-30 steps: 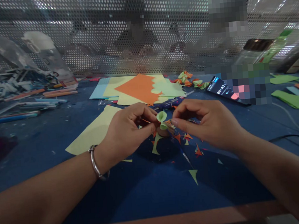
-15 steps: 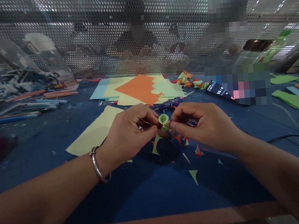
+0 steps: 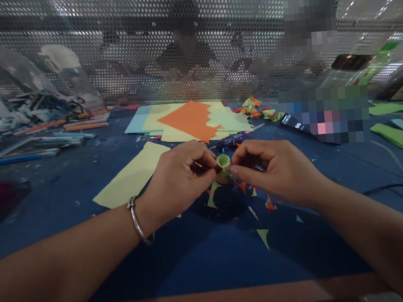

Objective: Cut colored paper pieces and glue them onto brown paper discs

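Between my fingertips is a small green paper cone (image 3: 223, 161), rolled like a flower, its round mouth facing up. My left hand (image 3: 189, 173) pinches it from the left, thumb and index finger closed. From the other side, the thumb and fingers of my right hand (image 3: 269, 166) press on its lower part. Paper scraps lie under and around both hands, among them a green triangle (image 3: 264, 237) and an orange scrap (image 3: 270, 203). Just beyond the fingers rests a dark blue glue gun (image 3: 230, 141). A thin stick-like tool (image 3: 254, 214) lies below the cone.
A pale yellow sheet (image 3: 130, 177) lies left of my hands. Coloured sheets, an orange one (image 3: 188, 119) on top, lie behind, near curled paper pieces (image 3: 271, 114). A phone (image 3: 295, 123) is at right. Pens (image 3: 30, 154) and a bottle (image 3: 77, 84) stand left. A perforated metal screen (image 3: 130, 49) closes the back.
The cone has turned slightly, and its mouth looks rounder and more open. Both hands keep their pinch. The whole view has shifted a little, so things sit slightly further right.
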`<action>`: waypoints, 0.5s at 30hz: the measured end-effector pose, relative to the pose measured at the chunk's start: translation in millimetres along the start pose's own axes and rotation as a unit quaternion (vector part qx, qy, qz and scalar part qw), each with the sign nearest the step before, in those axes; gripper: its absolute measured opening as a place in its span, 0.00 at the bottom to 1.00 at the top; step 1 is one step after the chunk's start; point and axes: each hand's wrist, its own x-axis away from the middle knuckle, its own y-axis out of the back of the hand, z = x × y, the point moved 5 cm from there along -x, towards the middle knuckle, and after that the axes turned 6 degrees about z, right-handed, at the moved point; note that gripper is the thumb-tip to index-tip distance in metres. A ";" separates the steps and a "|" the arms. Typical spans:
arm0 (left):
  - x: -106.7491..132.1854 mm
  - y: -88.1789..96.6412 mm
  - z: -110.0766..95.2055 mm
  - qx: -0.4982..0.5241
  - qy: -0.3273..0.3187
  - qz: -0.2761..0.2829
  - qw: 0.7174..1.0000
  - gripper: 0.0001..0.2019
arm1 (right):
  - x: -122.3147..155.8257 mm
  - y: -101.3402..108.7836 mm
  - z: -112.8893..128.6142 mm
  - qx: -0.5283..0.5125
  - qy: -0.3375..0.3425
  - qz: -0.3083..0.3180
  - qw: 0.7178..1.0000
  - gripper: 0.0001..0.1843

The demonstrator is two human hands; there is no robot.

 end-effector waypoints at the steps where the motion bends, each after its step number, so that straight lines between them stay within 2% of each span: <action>1: 0.0 0.1 0.4 0.001 0.003 0.000 1.000 0.03 | -0.3 -0.4 -0.4 -0.012 -0.004 0.004 1.000 0.05; 5: 0.4 0.6 2.4 0.005 0.020 -0.002 1.000 0.03 | -1.7 -1.2 -0.7 -0.066 -0.020 0.014 0.998 0.07; 15: 0.0 -0.1 4.1 0.036 0.034 -0.008 0.999 0.03 | -3.8 0.2 -0.2 -0.120 -0.037 -0.001 0.992 0.12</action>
